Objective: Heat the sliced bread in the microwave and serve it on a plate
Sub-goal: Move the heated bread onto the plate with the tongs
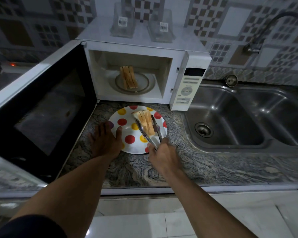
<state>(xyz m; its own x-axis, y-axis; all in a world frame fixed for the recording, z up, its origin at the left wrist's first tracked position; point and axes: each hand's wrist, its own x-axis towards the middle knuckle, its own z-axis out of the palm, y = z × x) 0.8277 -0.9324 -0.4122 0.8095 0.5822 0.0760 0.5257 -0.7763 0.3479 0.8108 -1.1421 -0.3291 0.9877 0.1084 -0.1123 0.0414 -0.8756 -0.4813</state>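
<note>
Right hand (162,156) closed on tongs (149,130), clamping bread slices (146,122) over spotted plate (127,145) on counter (205,165). Left hand (105,140) flat, open, steadying plate rim. More bread (128,77) inside microwave (144,69) (door open).

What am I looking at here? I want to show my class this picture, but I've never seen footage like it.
A camera worn on a person's head looks down at their own bare arms. The left hand rests on the rim of a spotted plate on a stone counter. The right hand holds metal tongs around bread slices on the plate. More bread stands inside the open microwave. A steel sink lies to the right.
</note>
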